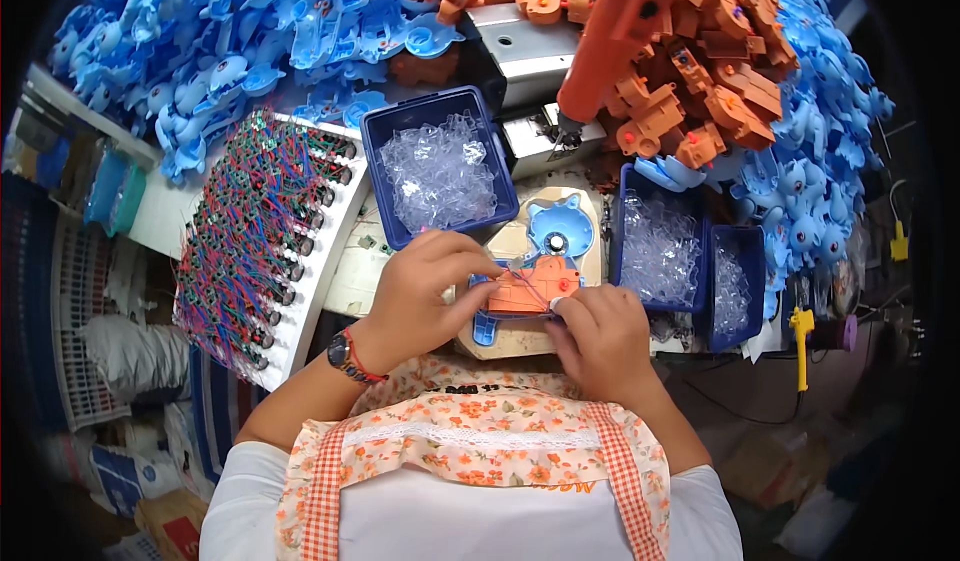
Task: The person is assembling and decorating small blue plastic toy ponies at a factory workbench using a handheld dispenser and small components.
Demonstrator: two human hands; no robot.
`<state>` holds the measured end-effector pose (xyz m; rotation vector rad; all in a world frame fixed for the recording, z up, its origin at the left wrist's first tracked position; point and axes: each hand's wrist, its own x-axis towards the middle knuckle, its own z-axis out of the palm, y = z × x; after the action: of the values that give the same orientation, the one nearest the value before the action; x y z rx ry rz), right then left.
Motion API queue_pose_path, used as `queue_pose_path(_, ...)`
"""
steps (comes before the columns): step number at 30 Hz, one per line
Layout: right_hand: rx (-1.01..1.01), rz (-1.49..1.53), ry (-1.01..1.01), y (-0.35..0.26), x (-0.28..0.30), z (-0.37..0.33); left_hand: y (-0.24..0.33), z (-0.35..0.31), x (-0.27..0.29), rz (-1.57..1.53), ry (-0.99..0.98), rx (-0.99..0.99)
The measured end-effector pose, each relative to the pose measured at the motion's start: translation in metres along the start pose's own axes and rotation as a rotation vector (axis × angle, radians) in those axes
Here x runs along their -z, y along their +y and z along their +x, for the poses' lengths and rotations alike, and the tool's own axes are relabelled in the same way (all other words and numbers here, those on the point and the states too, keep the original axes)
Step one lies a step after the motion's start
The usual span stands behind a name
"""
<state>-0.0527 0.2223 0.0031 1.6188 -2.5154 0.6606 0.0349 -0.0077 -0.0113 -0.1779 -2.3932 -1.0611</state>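
Observation:
An orange plastic gearbox (530,289) with a red knob sits in a blue plastic toy shell (560,229), on a pale wooden fixture (597,229). Thin wires (527,283) run across the top of the gearbox. My left hand (428,279) comes in from the left, its thumb and fingertips pinching the wires at the gearbox's left end. At the right end, my right hand (603,326) is closed with thumb and forefinger together on the wires, near the gearbox's lower edge. The fingers partly cover both ends of the gearbox.
Blue bins (378,176) of clear plastic pieces flank the fixture. A red power screwdriver (600,56) hangs above it, bit down. To the left lies a white tray (325,291) of wired parts. Orange gearboxes (735,81) and blue shells (230,31) are heaped behind.

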Motion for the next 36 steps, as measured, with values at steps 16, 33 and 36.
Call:
queue_pose_path(16,-0.27,1.202,0.17,0.0,0.008,0.061,-0.004,0.013,-0.023,0.112,-0.011,0.099)
queue_pose_path(33,0.093,-0.011,0.191,-0.002,-0.03,0.019,-0.017,0.003,-0.027,-0.437,-0.08,0.429)
queue_pose_path(36,0.069,0.105,0.232,0.009,-0.027,0.018,-0.016,0.003,-0.026,-0.37,-0.098,0.377)
